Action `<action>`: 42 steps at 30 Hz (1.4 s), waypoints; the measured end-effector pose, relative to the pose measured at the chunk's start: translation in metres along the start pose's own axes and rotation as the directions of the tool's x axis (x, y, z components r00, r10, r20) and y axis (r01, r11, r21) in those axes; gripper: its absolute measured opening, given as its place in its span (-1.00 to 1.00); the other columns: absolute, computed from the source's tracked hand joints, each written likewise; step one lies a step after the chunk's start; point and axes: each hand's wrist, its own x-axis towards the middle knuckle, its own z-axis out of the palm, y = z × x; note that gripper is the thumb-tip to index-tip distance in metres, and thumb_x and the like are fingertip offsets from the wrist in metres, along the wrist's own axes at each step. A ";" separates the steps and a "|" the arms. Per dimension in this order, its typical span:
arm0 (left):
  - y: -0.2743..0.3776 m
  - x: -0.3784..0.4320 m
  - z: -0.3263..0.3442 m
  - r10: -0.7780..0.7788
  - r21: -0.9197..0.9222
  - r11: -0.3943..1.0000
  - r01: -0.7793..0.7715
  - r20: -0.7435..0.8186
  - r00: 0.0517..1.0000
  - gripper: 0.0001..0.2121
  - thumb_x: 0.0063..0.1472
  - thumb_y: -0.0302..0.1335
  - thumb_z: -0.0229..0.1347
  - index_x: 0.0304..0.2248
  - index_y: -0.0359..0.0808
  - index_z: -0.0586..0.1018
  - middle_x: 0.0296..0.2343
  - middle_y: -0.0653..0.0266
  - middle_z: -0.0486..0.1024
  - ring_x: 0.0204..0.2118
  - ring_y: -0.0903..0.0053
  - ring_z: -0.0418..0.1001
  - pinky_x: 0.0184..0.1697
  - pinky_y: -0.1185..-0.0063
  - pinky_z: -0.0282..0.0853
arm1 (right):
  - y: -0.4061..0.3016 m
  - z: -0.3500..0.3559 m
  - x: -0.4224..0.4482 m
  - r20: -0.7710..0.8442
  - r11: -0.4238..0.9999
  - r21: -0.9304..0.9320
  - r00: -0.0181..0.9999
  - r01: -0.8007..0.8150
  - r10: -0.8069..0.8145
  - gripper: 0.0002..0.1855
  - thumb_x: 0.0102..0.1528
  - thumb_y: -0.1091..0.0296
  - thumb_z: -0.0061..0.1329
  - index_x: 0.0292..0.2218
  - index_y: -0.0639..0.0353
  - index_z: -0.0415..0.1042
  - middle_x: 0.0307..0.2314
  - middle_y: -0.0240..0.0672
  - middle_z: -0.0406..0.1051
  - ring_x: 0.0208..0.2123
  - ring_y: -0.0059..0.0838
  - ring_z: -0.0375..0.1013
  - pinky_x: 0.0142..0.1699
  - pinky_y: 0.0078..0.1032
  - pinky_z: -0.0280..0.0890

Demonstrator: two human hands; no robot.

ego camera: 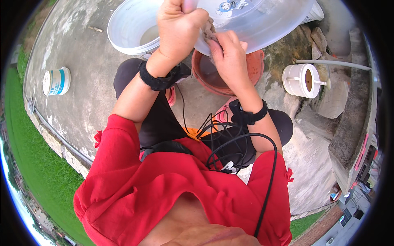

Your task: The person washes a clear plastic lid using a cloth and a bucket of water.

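Both my hands are raised at the top centre, twisting a wet greyish-brown cloth (pixel 208 29) between them. My left hand (pixel 181 29) grips its upper end in a fist, and my right hand (pixel 229 52) pinches the lower part. Behind the cloth a large translucent plastic basin (pixel 261 33) with a cartoon print leans over a reddish-brown bucket (pixel 258 69) holding murky water. Left of my hands stands a translucent plastic tub (pixel 118 37) with some cloudy liquid at its bottom. What supports the large basin cannot be seen.
A small white-and-blue bucket (pixel 58 81) lies on the concrete at left. On the right are a white lidded container (pixel 300 81), a grey pipe (pixel 335 63), rocks (pixel 319 40) and a concrete trough edge (pixel 354 123). Black cables (pixel 271 184) hang across my lap.
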 end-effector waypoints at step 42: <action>-0.021 0.010 -0.013 0.074 -0.006 0.997 -0.074 0.061 0.995 -0.67 -0.15 -0.78 -0.05 -0.32 -0.34 0.51 -0.41 0.38 0.52 -0.39 0.67 0.42 -0.29 0.67 0.33 | 0.045 0.013 -0.014 0.071 0.955 -0.205 0.970 -0.214 0.233 -0.81 0.10 0.26 -0.01 -0.39 0.22 0.44 -0.44 -0.29 0.39 -0.33 -0.33 0.37 -0.24 -0.31 0.17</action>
